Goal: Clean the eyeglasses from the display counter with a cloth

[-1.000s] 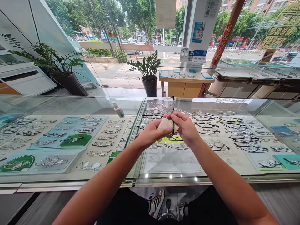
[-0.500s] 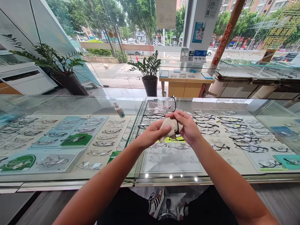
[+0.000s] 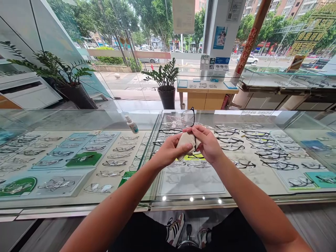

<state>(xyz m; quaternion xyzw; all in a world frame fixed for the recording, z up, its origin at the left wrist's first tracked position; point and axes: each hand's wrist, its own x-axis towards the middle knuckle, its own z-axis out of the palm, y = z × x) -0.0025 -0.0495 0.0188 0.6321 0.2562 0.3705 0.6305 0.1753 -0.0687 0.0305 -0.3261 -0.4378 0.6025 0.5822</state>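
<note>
Spreading beneath the left hand (image 3: pixel 172 151) and right hand (image 3: pixel 209 145), the glass counter (image 3: pixel 191 182) could scratch anything a loose pinch drops. Both hands are nearly closed: between them, the right pinches black-rimmed glasses (image 3: pixel 193 120), the left grips a cloth (image 3: pixel 185 140); lopsided squeezing could bend the glasses.

Two bare forearms reach in, I notice, the left forearm (image 3: pixel 119 197) slanting up from the lower left of the frame, the right forearm (image 3: pixel 250 192) from the lower right. The left hand (image 3: pixel 170 150) and right hand (image 3: pixel 208 145) come close together just right of centre, both gripping, the left thumb (image 3: pixel 186 148) pointing right, the right fingertips bent leftward.
</note>
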